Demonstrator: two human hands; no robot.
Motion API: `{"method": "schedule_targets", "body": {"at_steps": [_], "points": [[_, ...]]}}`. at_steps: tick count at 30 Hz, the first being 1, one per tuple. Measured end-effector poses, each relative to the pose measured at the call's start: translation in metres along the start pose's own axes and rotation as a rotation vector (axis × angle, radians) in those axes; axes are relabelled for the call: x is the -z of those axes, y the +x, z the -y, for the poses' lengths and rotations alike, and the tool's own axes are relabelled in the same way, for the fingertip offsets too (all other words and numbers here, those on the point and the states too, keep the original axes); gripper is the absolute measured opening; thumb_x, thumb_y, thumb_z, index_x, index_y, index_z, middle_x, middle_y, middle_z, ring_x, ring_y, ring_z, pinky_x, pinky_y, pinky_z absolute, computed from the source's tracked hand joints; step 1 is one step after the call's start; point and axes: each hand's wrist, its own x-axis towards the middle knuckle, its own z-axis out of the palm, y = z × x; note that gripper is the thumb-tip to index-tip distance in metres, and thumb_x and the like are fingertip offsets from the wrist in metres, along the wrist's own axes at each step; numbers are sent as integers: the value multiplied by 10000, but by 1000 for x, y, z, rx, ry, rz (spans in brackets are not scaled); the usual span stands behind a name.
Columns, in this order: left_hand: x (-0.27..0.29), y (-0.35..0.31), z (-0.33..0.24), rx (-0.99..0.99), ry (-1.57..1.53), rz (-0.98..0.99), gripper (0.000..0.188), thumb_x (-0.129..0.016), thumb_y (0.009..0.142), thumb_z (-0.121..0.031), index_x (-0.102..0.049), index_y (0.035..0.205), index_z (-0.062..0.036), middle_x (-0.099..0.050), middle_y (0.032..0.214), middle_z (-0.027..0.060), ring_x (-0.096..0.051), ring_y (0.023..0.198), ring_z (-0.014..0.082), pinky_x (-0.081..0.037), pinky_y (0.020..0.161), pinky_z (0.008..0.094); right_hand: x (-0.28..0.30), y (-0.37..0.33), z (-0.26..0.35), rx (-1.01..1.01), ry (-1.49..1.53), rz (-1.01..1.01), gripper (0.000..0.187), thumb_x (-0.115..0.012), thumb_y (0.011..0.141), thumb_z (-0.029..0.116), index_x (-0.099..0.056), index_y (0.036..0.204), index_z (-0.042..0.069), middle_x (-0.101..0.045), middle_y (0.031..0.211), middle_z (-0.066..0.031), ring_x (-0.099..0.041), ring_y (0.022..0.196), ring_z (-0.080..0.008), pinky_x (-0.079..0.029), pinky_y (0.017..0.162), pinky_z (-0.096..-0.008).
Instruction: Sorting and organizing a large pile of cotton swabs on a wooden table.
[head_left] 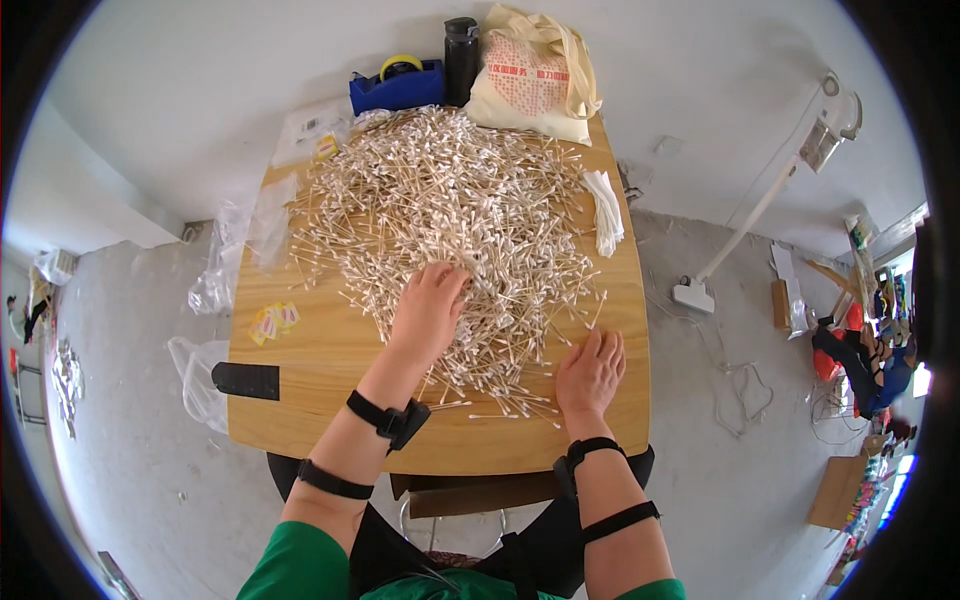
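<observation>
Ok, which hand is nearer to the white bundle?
Right. The right hand is on the near side of the white bundle; the left hand is farther away, to its left, among the swabs.

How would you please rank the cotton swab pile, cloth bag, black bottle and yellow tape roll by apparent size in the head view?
Largest to smallest:
cotton swab pile
cloth bag
black bottle
yellow tape roll

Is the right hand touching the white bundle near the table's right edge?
Apart: the head view shows wooden tabletop between the right hand and the white bundle.
</observation>
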Motion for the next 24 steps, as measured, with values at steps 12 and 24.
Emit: {"method": "schedule_targets", "body": {"at_steps": [12,24], "points": [[31,-89,40,-75,-8,-106,250,-567,740,83,-667,912,-69,-613,1091,90,-590,1019,307,-505,827,399,-1,2,0,5,-25,-44,440,-547,895,205,-492,1271,-18,-460,1324,-211,-377,1325,-379,-289,1109,-479],[41,-125,89,392,84,-296,253,-583,729,92,-679,919,-44,-636,1077,106,-575,1047,326,-482,868,390,-3,0,2,21,-43,-23,426,-532,911,218,-479,1273,1,-443,1328,-205,-366,1331,-373,-281,1110,-474]]}}
